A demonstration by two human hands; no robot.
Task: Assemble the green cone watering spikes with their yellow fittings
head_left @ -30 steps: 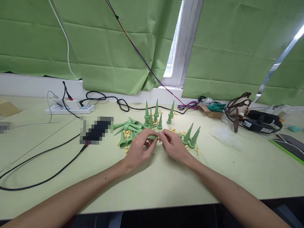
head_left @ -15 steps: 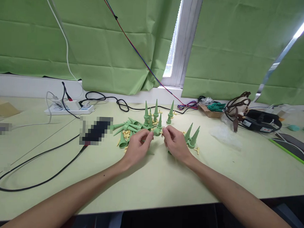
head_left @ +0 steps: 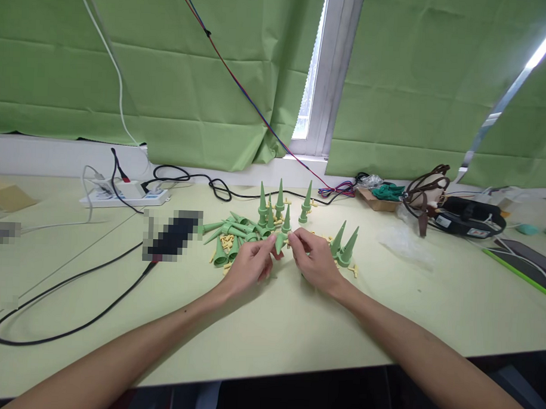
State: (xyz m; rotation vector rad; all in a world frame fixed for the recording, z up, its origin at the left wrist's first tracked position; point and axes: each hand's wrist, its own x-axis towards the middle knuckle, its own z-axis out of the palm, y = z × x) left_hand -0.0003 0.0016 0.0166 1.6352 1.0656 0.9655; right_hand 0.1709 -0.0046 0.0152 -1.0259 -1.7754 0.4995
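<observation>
My left hand [head_left: 252, 262] pinches a green plastic watering spike [head_left: 279, 243] between thumb and fingers, its cone tilted down towards me. At its right side the fingertips of my right hand [head_left: 315, 257] are closed on a small yellow valve, mostly hidden by the fingers. Behind the hands stand several upright spikes [head_left: 307, 204], some with yellow valves fitted. Two more spikes [head_left: 348, 248] stand just right of my right hand. Left of the hands lies a heap of loose green spikes [head_left: 220, 250] with small yellow valves [head_left: 227, 243] among them.
A loose yellow valve [head_left: 355, 271] lies at the right. Farther right are a clear plastic bag [head_left: 406, 245], a cardboard box [head_left: 380, 201] and a black headset-like device [head_left: 469, 217]. A white power strip [head_left: 125, 196] and a black cable [head_left: 66, 344] are on the left.
The held spike has turned, its cone now showing and pointing down towards me. My left fingers have shifted around it; my right hand has moved slightly left, closer to the spike.
</observation>
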